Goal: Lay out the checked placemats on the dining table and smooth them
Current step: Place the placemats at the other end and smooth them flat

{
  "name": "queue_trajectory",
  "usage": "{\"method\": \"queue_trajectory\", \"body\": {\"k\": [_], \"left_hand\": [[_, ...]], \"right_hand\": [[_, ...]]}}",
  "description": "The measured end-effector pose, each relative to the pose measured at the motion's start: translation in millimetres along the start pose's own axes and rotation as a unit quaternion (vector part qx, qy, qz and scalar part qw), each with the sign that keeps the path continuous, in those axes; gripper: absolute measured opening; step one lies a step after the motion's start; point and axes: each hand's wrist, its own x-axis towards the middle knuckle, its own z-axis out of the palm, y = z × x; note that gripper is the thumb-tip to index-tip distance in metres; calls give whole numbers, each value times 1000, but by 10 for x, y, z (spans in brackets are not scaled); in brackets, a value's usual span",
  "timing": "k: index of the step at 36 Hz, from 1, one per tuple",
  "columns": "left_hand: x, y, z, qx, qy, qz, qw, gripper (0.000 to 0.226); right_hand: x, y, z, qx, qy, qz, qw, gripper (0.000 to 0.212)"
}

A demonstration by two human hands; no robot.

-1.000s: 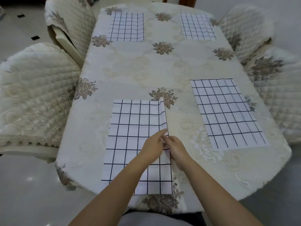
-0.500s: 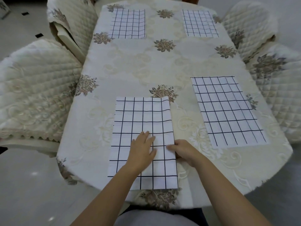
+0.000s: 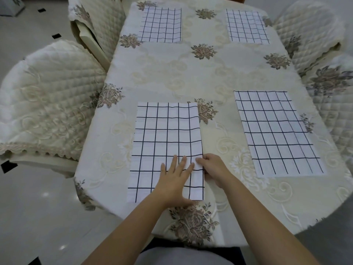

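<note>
Several white placemats with a black check lie flat on the cream floral tablecloth (image 3: pixel 191 77). The near left placemat (image 3: pixel 164 138) lies in front of me. My left hand (image 3: pixel 176 180) rests flat on its near right part, fingers spread. My right hand (image 3: pixel 214 169) sits at that mat's right edge, fingertips touching the cloth; whether it pinches the edge is unclear. A second mat (image 3: pixel 275 132) lies to the right. Two more lie at the far end, the far left placemat (image 3: pixel 161 24) and the far right placemat (image 3: pixel 247 26).
Quilted cream chairs stand around the table: two on the left (image 3: pixel 47 100) (image 3: pixel 97 22) and two on the right (image 3: pixel 309 29) (image 3: pixel 336 104). The table's near edge curves down just below the near mat. Pale tiled floor (image 3: pixel 38 207) lies to the left.
The near mat's right edge, lifted a second ago, now lies flat. My left hand has opened and spread on the mat, and my right hand has slid to the mat's right edge.
</note>
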Motion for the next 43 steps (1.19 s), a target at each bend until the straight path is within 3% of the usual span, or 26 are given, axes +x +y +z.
{"method": "queue_trajectory", "body": {"k": [5,10,15,31,40,43], "left_hand": [[69,-88,-9,2,3,12,1000,113],[168,-152,-68,23,-2,25,999,113],[263,-228,-142,23,5,37,999,111],[384,-334,-241,50,24,72,996,105],[365,-314,-239,10,22,99,995,93],[364,-341,-247,-13,15,92,996,93]], "right_hand": [[-28,118,-81,-11,-63,26,998,19],[14,137,-56,13,-9,12,1000,31],[86,59,10,5,48,-21,999,19],[222,-4,55,-30,85,-33,995,7],[225,10,56,-32,93,-31,995,17],[218,2,76,-22,97,-33,995,8]]}}
